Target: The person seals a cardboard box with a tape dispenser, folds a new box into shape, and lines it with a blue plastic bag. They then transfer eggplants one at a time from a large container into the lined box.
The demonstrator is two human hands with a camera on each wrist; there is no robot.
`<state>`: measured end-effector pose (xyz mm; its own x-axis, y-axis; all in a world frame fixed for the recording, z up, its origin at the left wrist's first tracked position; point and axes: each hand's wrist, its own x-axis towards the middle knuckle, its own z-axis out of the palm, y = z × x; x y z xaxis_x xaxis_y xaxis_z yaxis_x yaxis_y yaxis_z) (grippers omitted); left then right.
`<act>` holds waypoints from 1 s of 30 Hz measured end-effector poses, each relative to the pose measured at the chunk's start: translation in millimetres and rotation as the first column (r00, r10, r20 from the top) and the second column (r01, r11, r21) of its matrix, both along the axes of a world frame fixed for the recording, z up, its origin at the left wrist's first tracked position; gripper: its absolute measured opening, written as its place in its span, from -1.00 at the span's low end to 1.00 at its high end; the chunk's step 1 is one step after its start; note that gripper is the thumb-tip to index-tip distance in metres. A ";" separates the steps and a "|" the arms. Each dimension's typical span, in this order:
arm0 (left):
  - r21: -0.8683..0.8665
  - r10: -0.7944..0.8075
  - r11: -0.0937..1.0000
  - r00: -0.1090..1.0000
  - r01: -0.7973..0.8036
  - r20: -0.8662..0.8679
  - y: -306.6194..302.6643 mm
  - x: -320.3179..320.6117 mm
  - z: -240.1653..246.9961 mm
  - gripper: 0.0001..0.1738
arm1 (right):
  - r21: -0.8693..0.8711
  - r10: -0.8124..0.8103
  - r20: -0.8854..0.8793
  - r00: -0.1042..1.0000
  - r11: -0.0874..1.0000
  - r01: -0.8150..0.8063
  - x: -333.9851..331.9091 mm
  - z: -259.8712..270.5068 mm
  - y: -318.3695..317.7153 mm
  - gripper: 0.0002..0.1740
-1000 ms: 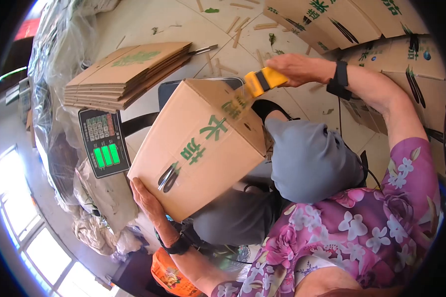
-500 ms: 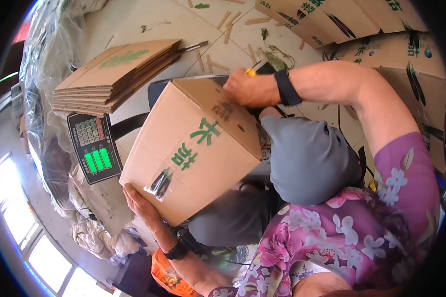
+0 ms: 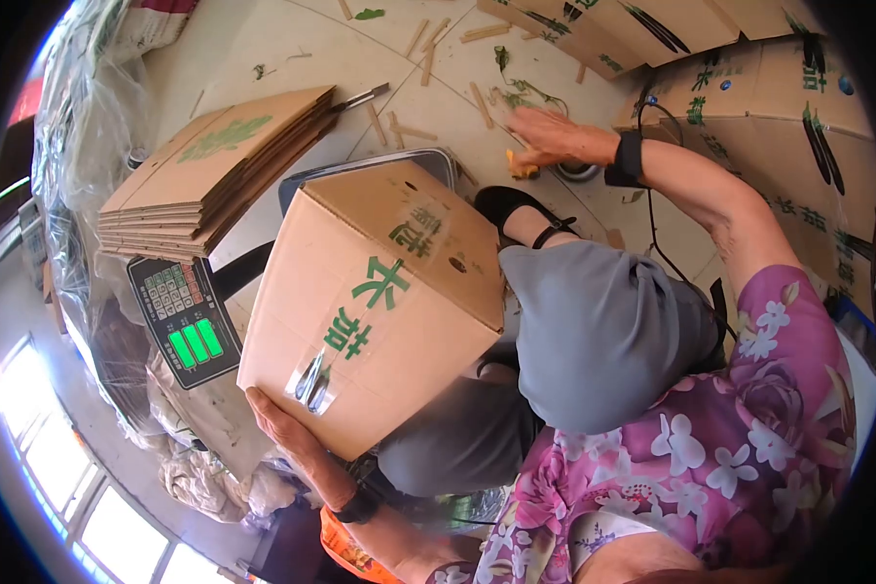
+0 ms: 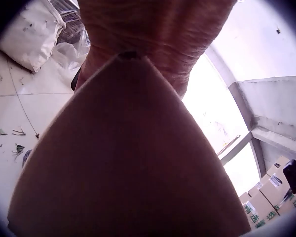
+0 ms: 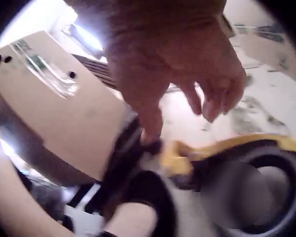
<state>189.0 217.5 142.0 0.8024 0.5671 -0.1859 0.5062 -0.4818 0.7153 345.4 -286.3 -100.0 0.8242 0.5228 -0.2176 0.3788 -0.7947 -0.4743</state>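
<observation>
A cardboard carton (image 3: 360,331) with green lettering stands tilted on the scale platform (image 3: 446,164), leaning toward the person's knees. Clear tape runs along its lettered sides. My left hand (image 3: 290,434) rests against the carton's near left edge, fingers lying along it; in the left wrist view the palm (image 4: 153,34) is at a carton corner. Well to the right of the carton, my right hand (image 3: 566,138) hovers with fingers spread and holds nothing. A yellow tape dispenser (image 5: 222,148) with its roll lies on the floor just below those fingers.
Flattened cartons (image 3: 214,165) are stacked behind the scale display (image 3: 187,321), whose green digits are lit. Printed cartons (image 3: 749,97) stand at the upper right. Wood strips (image 3: 428,63) and leaf scraps litter the tiles. A black shoe (image 3: 516,209) is beside the platform.
My right hand drew the yellow tape dispenser down over the carton's far side, then moved away right and let go of it near the floor. My left hand stays at the carton's edge.
</observation>
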 end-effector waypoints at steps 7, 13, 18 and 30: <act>-0.030 0.046 0.998 0.999 -0.046 -0.018 -0.2 1.7 0.1 -0.25 | 0.685 0.280 -0.705 0.652 0.510 0.521 1.8 162.8 129.3 -0.65; 0.002 0.063 0.998 0.998 -0.063 -0.022 -2.4 2.2 -1.3 -0.19 | 0.737 -0.012 0.158 0.987 0.667 -0.110 -13.0 33.9 133.7 -0.63; 0.048 0.087 0.995 0.994 -0.084 -0.068 -0.4 1.9 0.6 -0.18 | 0.459 0.083 -0.730 0.678 0.794 0.398 -8.5 81.9 107.9 -0.57; -0.491 0.415 0.788 0.910 -0.373 -0.026 71.4 -71.7 -27.1 -0.12 | 0.412 0.399 -0.903 0.161 0.692 0.593 -0.9 87.3 143.7 -0.35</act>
<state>117.3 288.8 114.9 0.5524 0.6947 -0.4607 0.5089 0.1566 0.8464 344.5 -142.6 -12.7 0.2710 0.8214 -0.5019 -0.7842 -0.1139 -0.6099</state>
